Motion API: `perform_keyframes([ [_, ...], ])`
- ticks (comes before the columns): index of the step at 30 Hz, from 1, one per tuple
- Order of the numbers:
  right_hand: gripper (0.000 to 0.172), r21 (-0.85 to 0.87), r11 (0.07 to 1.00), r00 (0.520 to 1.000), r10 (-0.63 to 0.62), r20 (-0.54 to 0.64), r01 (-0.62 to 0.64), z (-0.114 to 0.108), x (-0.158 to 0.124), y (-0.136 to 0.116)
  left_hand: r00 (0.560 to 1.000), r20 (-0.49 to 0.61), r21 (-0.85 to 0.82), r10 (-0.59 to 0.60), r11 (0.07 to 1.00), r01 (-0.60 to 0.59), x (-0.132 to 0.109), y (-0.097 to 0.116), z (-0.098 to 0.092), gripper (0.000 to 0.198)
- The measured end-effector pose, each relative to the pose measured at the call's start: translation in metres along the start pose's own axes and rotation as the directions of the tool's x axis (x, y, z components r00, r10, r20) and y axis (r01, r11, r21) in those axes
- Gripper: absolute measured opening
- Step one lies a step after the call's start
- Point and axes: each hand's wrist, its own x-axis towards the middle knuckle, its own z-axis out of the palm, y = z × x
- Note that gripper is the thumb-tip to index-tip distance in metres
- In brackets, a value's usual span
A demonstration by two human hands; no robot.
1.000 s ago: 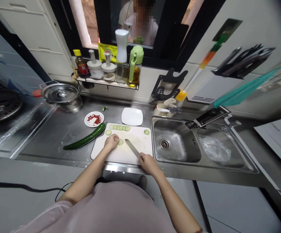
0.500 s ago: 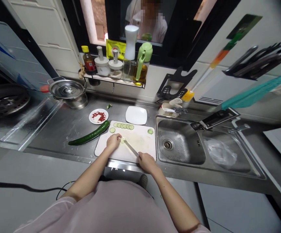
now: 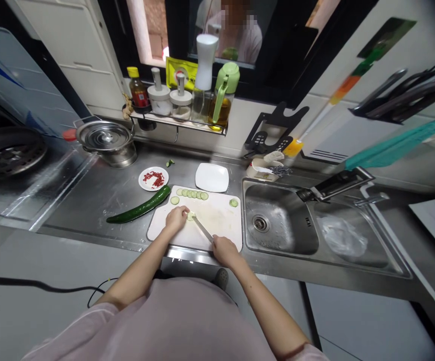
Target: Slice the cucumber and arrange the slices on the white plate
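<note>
My right hand (image 3: 226, 251) grips the handle of a knife (image 3: 203, 231), whose blade slants away to the left over the white cutting board (image 3: 217, 233). The knife's tip rests at a pale cucumber slice (image 3: 190, 216) near the middle of the board. My left hand (image 3: 176, 219) is closed, with its fingertips pinched at the slice's left edge. Behind my hands lies a row of overlapping cucumber slices (image 3: 194, 194), and one single slice (image 3: 174, 200) sits apart. A cucumber end piece (image 3: 233, 203) is at the board's right. Left of the board lies a whole green cucumber (image 3: 140, 209).
A small plate with chopped red pieces (image 3: 153, 179) and a white square plate (image 3: 211, 178) stand behind the board. To the right is a sink (image 3: 277, 235). A lidded steel pot (image 3: 106, 140) stands at the back left, below a seasoning rack (image 3: 179, 120).
The whole view has shifted slightly. Both hands, the knife and the slice keep almost the same places on the board.
</note>
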Motion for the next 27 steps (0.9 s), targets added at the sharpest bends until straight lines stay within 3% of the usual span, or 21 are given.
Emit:
perform_keyframes([
  [27, 0.033, -0.012, 1.000, 1.000, 0.001, -0.006, -0.001, -0.003, 0.017, -0.012, 0.999, 0.027, -0.029, -0.021, 0.999, 0.022, -0.001, 0.005, -0.007, 0.027],
])
